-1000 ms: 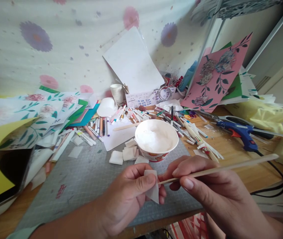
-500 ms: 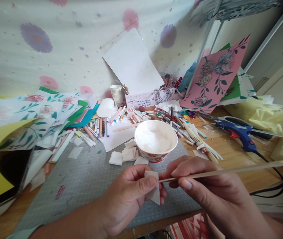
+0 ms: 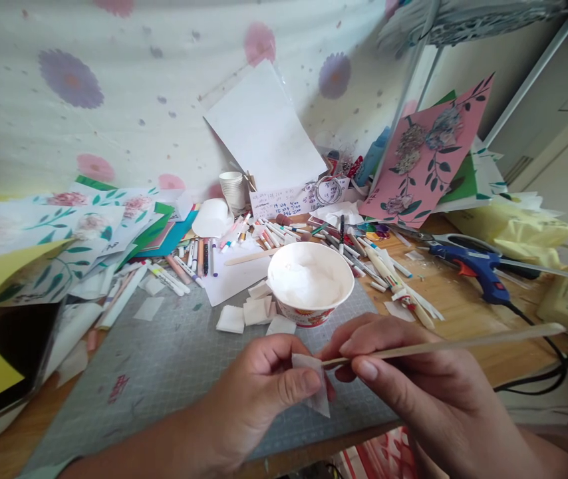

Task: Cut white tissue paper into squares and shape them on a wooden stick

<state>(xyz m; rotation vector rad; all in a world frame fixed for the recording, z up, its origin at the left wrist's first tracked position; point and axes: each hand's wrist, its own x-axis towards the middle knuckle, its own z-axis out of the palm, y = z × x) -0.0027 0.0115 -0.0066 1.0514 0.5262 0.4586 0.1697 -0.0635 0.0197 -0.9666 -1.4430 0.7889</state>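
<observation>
My left hand (image 3: pixel 269 392) pinches a small square of thin white paper (image 3: pixel 318 394) between thumb and fingers. A long thin wooden stick (image 3: pixel 443 344) lies in the closed fingers of my right hand (image 3: pixel 414 379). Its near end meets the paper at my left fingertips; the other end points out to the right. Just beyond my hands stands a paper bowl (image 3: pixel 310 276) holding fluffy white material. Several small white paper squares (image 3: pixel 257 310) lie in a loose heap beside the bowl, on the grey cutting mat (image 3: pixel 164 392).
Behind the bowl are scattered markers (image 3: pixel 277 233) and a stack of paper cups (image 3: pixel 233 191). A blue glue gun (image 3: pixel 471 269) with a black cable lies at right, near large scissors (image 3: pixel 463 241). Flower-decorated sheets (image 3: pixel 428 159) stand at right, and more lie at left.
The paper square has tilted and shifted slightly to the right in my left fingers. The stick's far end has moved a little left. Both hands keep their grips.
</observation>
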